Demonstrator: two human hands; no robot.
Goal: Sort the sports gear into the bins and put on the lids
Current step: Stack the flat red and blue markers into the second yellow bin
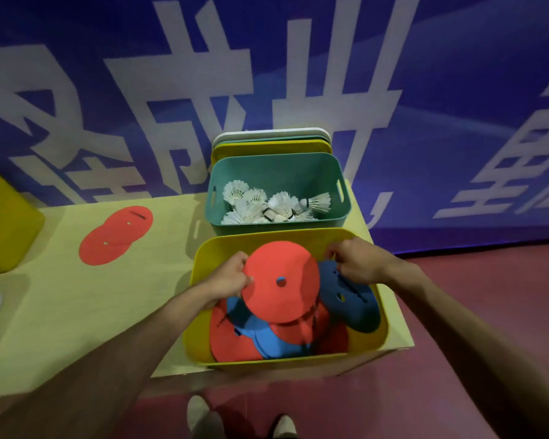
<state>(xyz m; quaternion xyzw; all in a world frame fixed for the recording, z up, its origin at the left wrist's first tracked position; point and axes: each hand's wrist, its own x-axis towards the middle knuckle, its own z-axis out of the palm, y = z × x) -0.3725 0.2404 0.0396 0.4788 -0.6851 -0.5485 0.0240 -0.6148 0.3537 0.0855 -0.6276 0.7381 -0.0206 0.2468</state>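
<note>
Red disc (281, 282): flat, round, with a small centre hole; held tilted above the yellow bin (200, 312), which sits at the table's near right corner. Left hand (227, 278) pinches the disc's edge at 9 o'clock, fingers curled over the rim. Right hand (355, 263) is at the disc's 2 o'clock, fingers bent at the bin's far rim; whether it touches the disc or grips anything cannot be told.

Bin contents: further red discs (235, 343) and blue discs (267, 339) piled loosely under the held one; a dark blue disc (352, 299) leans against the right wall at 3 o'clock.

Teal bin (298, 172): directly at 12 o'clock of the yellow bin, just beside it, lid off, holding a heap of white shuttlecocks (267, 205).

Lids (267, 144): a stack in yellow, teal and white, standing upright behind the teal bin against the blue banner wall (425, 90).

Table (76, 305): pale yellow-green. Two overlapping red discs on the table (116, 234) lie flat at 10 o'clock of the yellow bin, well apart from it. Second yellow bin (4, 229): at the far left edge, partly cut off.

Floor (425, 391): red; the person's shoes (200, 413) at 6 o'clock.
</note>
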